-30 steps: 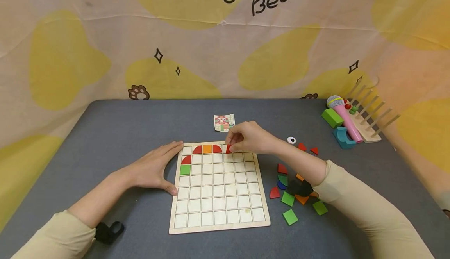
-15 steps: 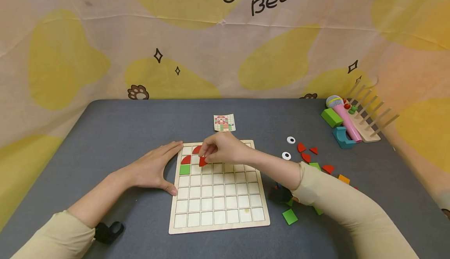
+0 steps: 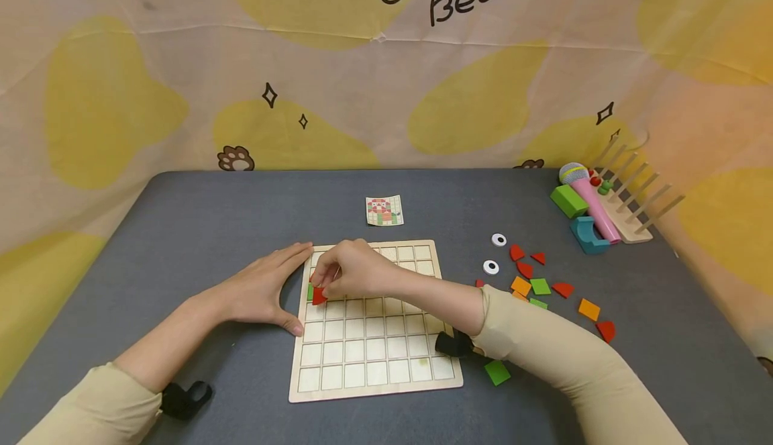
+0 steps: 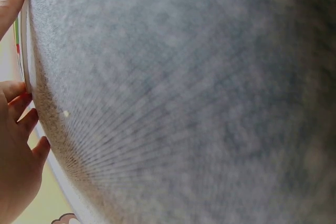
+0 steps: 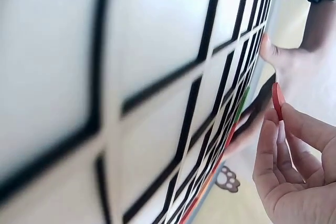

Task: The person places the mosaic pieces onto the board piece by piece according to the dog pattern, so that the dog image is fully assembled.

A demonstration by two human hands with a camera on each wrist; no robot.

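Note:
A wooden grid board [image 3: 377,391] lies on the dark table. My left hand [image 3: 260,290] rests at its left edge, fingertips by the upper corner and thumb lower down. The left wrist view shows those fingers [image 4: 23,121] against the edge. Between thumb and fingertips, my right hand [image 3: 356,269] pinches a red piece [image 3: 319,296], probably a quarter circle, over the board's left column. In the right wrist view, that red piece [image 5: 276,99] stands on edge, apart from the board. A green square tile [image 3: 310,292] is partly covered by it; the top-row pieces are mostly hidden behind the hand.
Red, orange and green loose pieces [image 3: 539,286] lie right of the board, some under the right forearm. Two eye discs [image 3: 491,268] are nearby. A pattern card [image 3: 384,211] lies behind the board. A pink toy microphone [image 3: 594,207], blocks and a pegged rack [image 3: 634,223] stand back right.
My right hand has carried the red piece from the top row leftward and nearer to me, to the left column. My left hand has stayed at the board's edge.

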